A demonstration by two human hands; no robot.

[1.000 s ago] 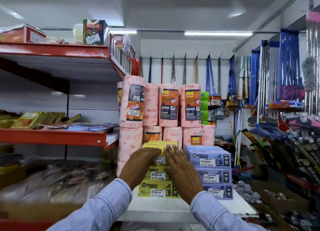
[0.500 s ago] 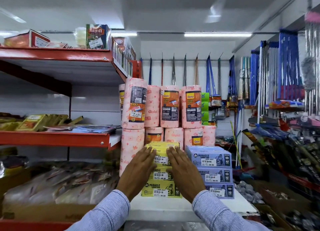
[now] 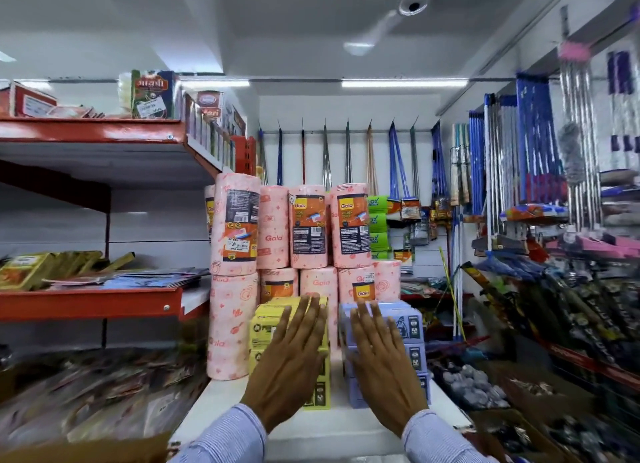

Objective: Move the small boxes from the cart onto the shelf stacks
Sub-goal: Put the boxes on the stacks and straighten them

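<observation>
A stack of yellow boxes (image 3: 265,327) stands on a white shelf top (image 3: 332,424), with a stack of light blue boxes (image 3: 410,327) to its right. My left hand (image 3: 289,365) is flat, fingers straight and together, in front of the yellow stack. My right hand (image 3: 381,369) is flat and spread in front of the blue stack. Neither hand holds anything. Whether the palms touch the boxes cannot be told. The cart is out of view.
Pink Gala paper towel rolls (image 3: 310,232) stand in two tiers right behind the boxes. Red-edged shelves (image 3: 90,303) with packets run along the left. Mops and brooms (image 3: 533,164) hang on the right wall and back wall. Packaged goods crowd the lower right.
Both hands have shifted right: the right hand went from the yellow stack to the blue stack. The hands have flattened and parted. The camera has tilted up slightly.
</observation>
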